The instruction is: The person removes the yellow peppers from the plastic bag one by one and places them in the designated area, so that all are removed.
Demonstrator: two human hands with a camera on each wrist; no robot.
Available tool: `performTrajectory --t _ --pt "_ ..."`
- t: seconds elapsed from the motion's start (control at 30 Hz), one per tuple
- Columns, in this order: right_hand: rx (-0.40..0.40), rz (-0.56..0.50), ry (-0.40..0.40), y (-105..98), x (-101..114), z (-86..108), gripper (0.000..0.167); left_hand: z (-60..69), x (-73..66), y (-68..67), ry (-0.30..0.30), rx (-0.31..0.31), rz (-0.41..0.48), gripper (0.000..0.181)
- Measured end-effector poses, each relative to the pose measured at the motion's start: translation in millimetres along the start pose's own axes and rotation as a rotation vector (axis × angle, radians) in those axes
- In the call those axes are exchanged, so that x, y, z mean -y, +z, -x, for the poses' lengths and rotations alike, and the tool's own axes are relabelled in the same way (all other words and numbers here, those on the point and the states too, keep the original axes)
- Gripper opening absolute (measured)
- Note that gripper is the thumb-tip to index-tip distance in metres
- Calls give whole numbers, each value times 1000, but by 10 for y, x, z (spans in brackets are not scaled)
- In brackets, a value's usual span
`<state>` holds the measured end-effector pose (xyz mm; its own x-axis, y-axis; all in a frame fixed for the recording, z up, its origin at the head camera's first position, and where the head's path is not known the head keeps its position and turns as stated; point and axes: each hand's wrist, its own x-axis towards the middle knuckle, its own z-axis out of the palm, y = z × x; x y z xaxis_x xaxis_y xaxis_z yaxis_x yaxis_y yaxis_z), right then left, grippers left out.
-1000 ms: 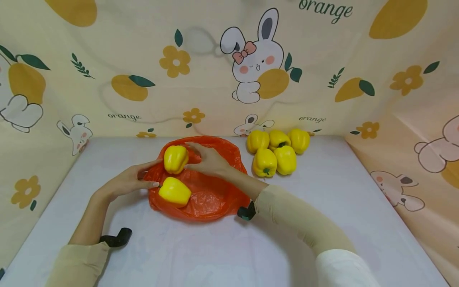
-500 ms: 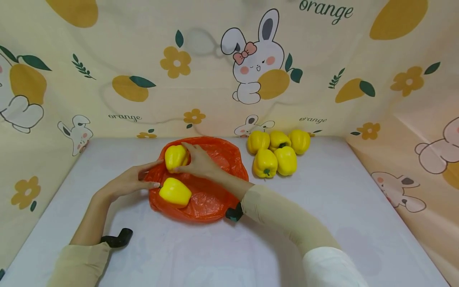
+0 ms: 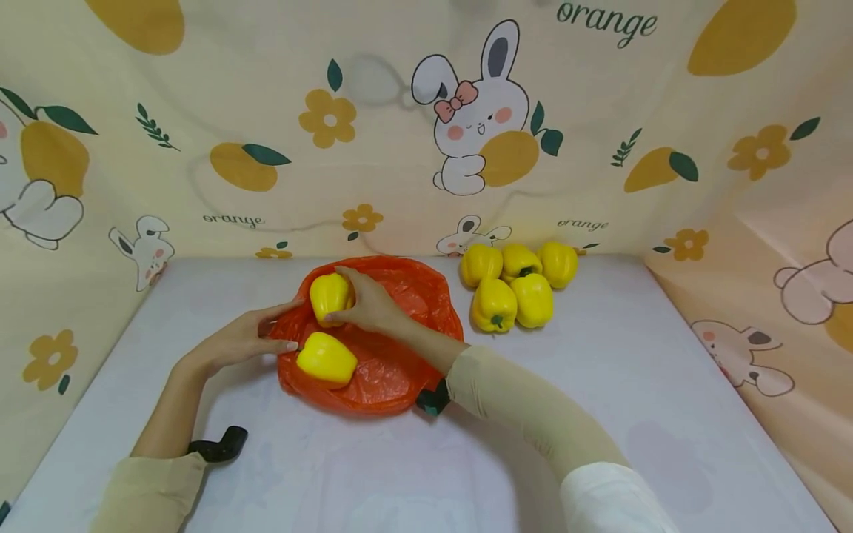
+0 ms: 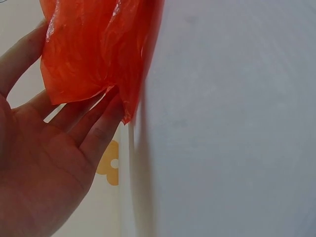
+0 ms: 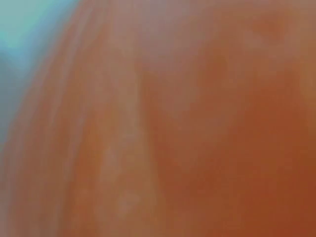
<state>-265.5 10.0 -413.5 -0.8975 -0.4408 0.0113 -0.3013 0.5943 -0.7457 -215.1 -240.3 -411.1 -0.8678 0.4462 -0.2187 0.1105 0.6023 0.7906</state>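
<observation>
In the head view an orange-red plastic bag (image 3: 406, 370) lies spread wide on the table. Two yellow bell peppers are in it: a rear one (image 3: 326, 298) standing near the left rim and a front one (image 3: 326, 359) on its side. My right hand (image 3: 369, 300) holds the rear pepper from its right, fingers behind and thumb in front. At the bag's left side, my left hand (image 3: 233, 340) touches the plastic with extended, spread fingers. The left wrist view shows those fingers (image 4: 96, 126) against the underside of the bag (image 4: 94, 49). Blurred orange-red plastic (image 5: 212, 148) fills most of the right wrist view.
Several more yellow bell peppers (image 3: 494, 305) stand grouped on the white table (image 3: 400, 474), right of the bag near the back. Behind them rises a cloth backdrop (image 3: 386, 170) printed with rabbits and oranges. Black wrist mounts (image 3: 220, 446) stick out from both arms.
My right hand has moved left and closed round the rear pepper, which has barely shifted. The left hand has stayed at the bag's left side.
</observation>
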Motion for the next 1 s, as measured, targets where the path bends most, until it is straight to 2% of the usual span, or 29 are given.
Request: performTrajectory --t 0.2,0.37,0.67,0.87,1.0 --pt "11 18 -2 -69 -8 54 88 16 11 4 3 4 -7 78" --pt "4 -12 3 -180 -15 110 87 19 2 2 -6 3 -14 80" --pt "-23 -42 0 -513 -134 278 88 4 -12 20 -35 2 -22 80" --pt "-46 -54 -27 -750 -264 382 90 27 -2 16 -25 4 -25 79" --pt "-53 -61 -18 -877 -331 481 88 45 23 28 -31 0 -28 80"
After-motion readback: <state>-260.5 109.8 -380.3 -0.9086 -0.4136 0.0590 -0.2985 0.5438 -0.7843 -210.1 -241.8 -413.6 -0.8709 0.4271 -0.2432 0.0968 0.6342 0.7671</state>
